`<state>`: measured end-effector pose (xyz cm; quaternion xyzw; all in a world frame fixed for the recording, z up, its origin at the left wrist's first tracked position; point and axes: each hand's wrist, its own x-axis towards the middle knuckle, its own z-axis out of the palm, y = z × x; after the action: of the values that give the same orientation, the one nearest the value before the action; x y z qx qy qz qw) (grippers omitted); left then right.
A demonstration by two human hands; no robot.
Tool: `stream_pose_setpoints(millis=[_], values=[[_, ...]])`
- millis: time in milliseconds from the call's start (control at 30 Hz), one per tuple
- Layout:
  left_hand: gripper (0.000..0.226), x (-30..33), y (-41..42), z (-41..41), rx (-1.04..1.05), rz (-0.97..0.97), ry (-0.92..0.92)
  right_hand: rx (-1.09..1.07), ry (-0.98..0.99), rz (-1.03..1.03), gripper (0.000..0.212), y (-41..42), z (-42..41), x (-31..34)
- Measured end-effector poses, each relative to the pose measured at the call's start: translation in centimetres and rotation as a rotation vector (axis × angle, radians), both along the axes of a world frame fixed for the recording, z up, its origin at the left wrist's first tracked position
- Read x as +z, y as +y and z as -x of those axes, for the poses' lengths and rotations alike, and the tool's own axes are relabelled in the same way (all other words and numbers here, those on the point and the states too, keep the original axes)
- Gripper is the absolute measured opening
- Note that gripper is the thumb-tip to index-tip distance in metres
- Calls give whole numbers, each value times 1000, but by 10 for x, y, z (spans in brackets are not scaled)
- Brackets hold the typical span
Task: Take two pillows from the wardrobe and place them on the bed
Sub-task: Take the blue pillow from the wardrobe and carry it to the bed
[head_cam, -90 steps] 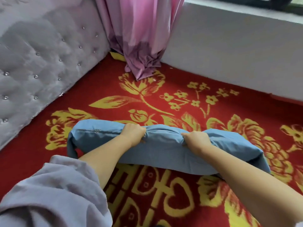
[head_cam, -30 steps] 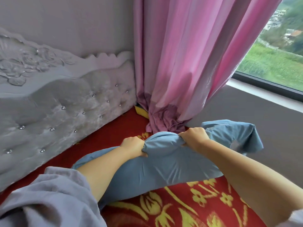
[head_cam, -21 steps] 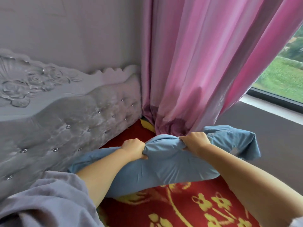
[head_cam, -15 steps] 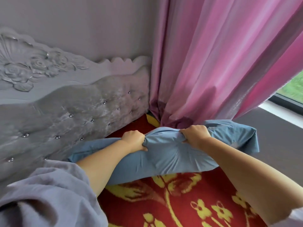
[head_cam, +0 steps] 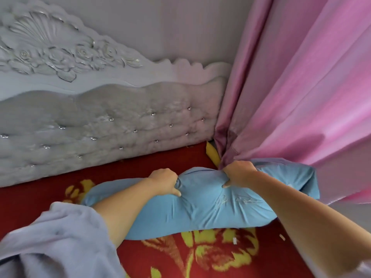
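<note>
A long blue pillow (head_cam: 202,207) lies across the bed's red cover with yellow flowers (head_cam: 164,255), near the head end. My left hand (head_cam: 165,181) grips a bunch of its fabric left of centre. My right hand (head_cam: 240,173) clutches its upper edge to the right, close to the curtain's hem. The pillow's left end is hidden behind my left forearm and grey sleeve (head_cam: 56,241). No second pillow is in view.
A grey tufted headboard (head_cam: 112,129) with carved roses runs along the back left. A pink curtain (head_cam: 301,97) hangs at the right and bunches onto the bed's corner. A yellow strip (head_cam: 211,154) shows in that corner.
Both hands have carried the pillow from mid-bed toward the headboard and the curtain corner. In the last half second it has dropped lower onto the cover, and my view has turned left.
</note>
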<state>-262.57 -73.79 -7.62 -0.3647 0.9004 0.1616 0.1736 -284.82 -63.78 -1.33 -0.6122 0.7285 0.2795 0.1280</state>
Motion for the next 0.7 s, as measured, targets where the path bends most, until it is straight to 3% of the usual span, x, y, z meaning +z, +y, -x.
stream_pose_setpoints(millis=[433, 700], values=[[48, 17, -92, -35, 4, -180, 52, -42, -83, -129, 70, -100, -28, 34], [56, -2, -134, 23, 82, -358, 22, -9, -113, -385, 59, -180, 35, 20]])
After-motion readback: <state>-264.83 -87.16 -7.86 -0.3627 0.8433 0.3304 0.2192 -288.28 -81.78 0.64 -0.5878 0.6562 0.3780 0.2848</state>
